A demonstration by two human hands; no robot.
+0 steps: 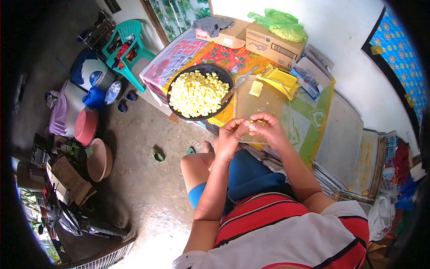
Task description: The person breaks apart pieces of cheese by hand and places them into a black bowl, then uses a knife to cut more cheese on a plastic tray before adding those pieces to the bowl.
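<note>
Bit of a cluttered room with a bare grey floor (134, 139) and a cloth-covered table (217, 54), where the left hand (234, 134) and right hand (270, 130) meet over the near edge of a board (251, 107), fingertips pinched on what looks like a small yellowish bit (249, 123), probably because it's too tiny for one hand. Past them a yellow slice (255, 88) lies on the board, and a knife (242, 81) slants toward a black bowl (221, 72) heaped with yellow cubes (197, 95), likely parked for easy reach. Farther out, a green bag (282, 24) sits on a cardboard box (273, 46).
</note>
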